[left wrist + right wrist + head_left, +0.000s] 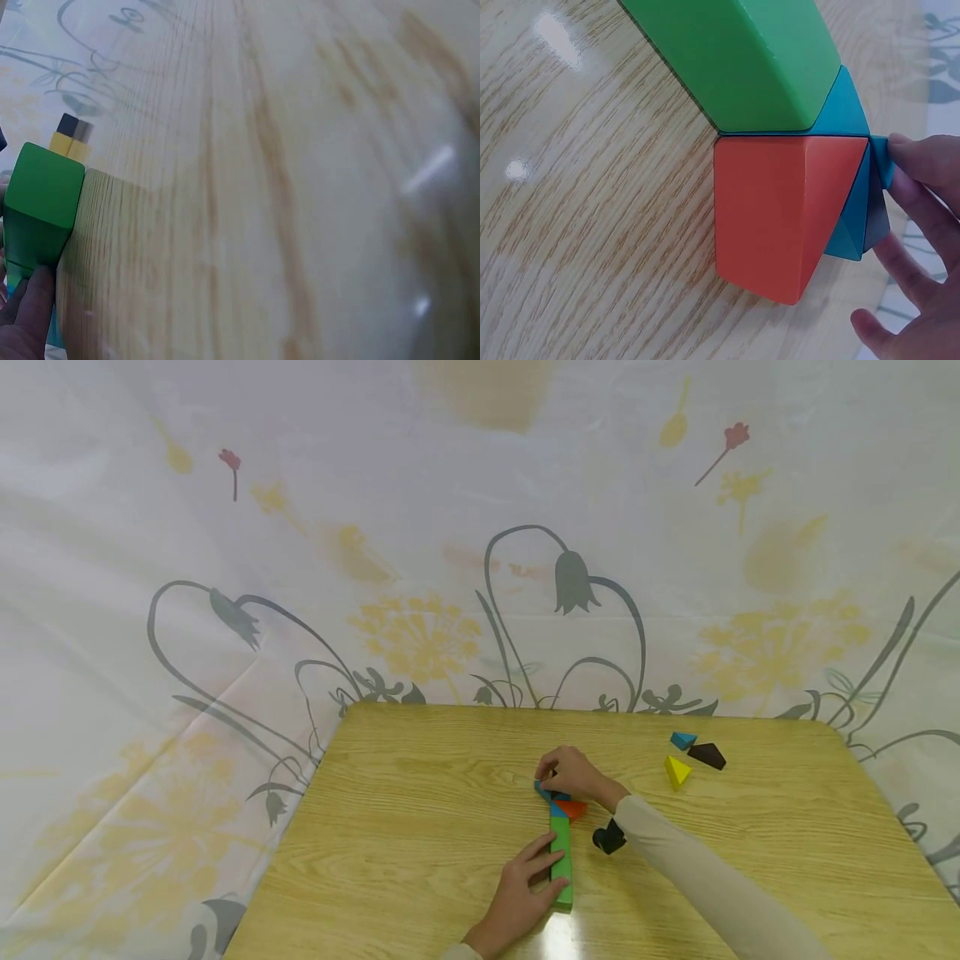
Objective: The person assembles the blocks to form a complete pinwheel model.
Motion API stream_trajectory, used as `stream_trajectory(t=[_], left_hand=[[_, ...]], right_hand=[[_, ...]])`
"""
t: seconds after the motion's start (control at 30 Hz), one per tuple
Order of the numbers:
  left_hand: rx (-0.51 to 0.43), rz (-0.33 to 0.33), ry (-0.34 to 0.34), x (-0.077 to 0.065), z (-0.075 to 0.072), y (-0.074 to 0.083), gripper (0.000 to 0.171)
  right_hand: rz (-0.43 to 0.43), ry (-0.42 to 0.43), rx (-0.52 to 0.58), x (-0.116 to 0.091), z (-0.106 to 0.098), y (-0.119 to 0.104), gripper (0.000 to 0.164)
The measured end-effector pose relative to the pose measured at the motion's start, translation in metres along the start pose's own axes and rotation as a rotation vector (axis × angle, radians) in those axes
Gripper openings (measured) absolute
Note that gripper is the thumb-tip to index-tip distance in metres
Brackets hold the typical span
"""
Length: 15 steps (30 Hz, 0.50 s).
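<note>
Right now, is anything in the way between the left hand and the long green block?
No, nothing visible is between them: the left hand directly touches the green block. The black piece lies on the block's other side.

- On the table, a long block runs from near to far.
- At its far end, a corner block sits on the left, a wedge on the right.
- Beyond them, the right hand pinches an end block.
- The left hand lies left of the long block, fingertips on it.
- Far right, well apart: a near loose block, a far loose block behind it, a right loose block.
- Behind the table, a backdrop.
</note>
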State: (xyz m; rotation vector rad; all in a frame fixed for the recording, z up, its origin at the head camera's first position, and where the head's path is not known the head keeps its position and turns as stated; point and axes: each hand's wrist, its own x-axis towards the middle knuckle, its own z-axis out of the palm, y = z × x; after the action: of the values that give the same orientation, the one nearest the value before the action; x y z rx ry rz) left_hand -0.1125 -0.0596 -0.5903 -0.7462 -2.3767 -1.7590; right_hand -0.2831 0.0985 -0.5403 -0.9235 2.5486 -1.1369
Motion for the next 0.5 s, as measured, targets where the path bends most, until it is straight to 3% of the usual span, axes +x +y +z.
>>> stream_trajectory(t=[0.5], left_hand=[[0.006,-0.024,-0.013,0.0005,-0.0003,0.0013,0.038]], right_hand=[[0.010,0.022,-0.013,-0.0014,0.0014,0.0007,0.005]])
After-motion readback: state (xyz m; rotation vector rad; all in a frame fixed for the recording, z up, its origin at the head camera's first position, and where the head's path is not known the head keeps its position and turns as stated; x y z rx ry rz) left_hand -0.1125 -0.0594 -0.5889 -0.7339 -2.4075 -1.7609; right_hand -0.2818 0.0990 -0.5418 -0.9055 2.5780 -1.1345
